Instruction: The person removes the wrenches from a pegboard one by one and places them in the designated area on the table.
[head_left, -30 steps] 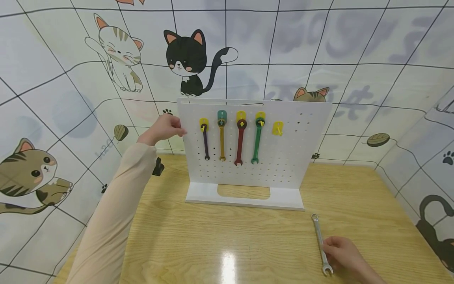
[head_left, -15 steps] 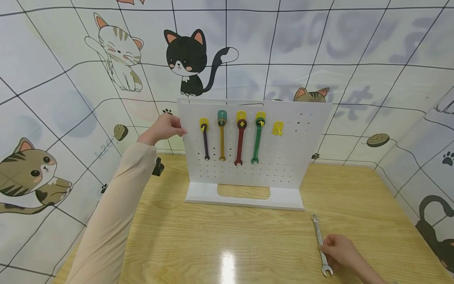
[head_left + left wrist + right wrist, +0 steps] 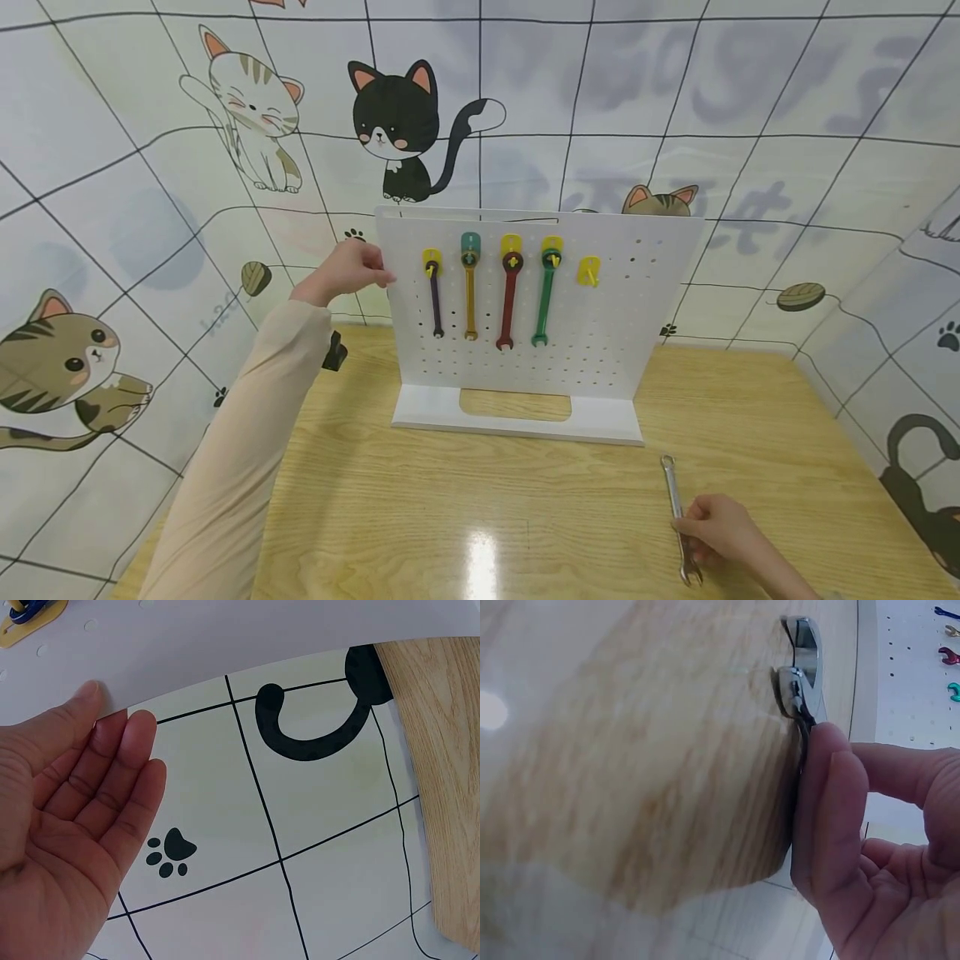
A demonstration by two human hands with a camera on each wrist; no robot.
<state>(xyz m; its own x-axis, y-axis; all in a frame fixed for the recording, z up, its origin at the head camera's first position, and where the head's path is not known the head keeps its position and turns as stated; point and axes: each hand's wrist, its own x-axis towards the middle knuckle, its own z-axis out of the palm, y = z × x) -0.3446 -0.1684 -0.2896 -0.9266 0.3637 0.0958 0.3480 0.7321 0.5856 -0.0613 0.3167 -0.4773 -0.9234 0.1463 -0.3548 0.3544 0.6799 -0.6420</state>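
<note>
At the pegboard's left edge, my left hand (image 3: 345, 272) pinches the white board (image 3: 600, 333) between thumb and fingers. In the left wrist view the thumb (image 3: 88, 696) lies against the board's front and the fingers curl at its edge. Low on the right, my right hand (image 3: 720, 527) pinches a silver combination wrench (image 3: 672, 487) by its shank. The wrench's ring end points to the board. Its open end (image 3: 804, 656) shows turned on edge in the right wrist view, close over the table.
Purple (image 3: 436, 304), yellow (image 3: 470, 304), red (image 3: 508, 304) and green (image 3: 543, 304) wrenches hang on the board's hooks. A bare yellow hook (image 3: 588, 272) is to their right. The board's base stands on the wooden table (image 3: 420, 500), before a cat-print backdrop (image 3: 540, 100).
The right fingers have closed further round the silver wrench, and it has tipped from lying flat onto its edge. The left hand has stayed at the board's edge.
</note>
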